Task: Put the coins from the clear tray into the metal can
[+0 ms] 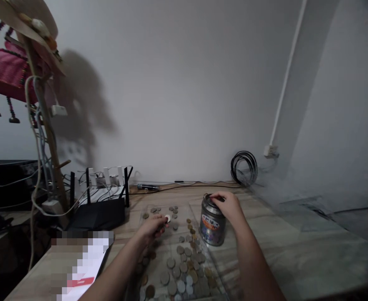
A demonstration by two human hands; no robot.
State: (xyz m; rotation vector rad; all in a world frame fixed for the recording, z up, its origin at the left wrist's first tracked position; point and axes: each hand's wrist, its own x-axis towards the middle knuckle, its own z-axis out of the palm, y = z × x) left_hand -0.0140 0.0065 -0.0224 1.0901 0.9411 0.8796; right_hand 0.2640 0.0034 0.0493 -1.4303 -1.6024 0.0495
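My left hand is closed in a pinch on a bright silver coin, held above a clear plastic sheet or tray. Many silver and brass-coloured coins lie spread over that surface, thickest near the front. To the right stands a grey metal tin with a colourful label. My right hand rests at the tin's top, fingers bent over the lid area. Whether those fingers grip the lid, the rim or something small is hidden from this angle.
A black router with upright antennas sits at the left, near a partly pixelated phone or tablet. Coiled black cable leans on the wall at the back right. A wooden stand carries a hat.
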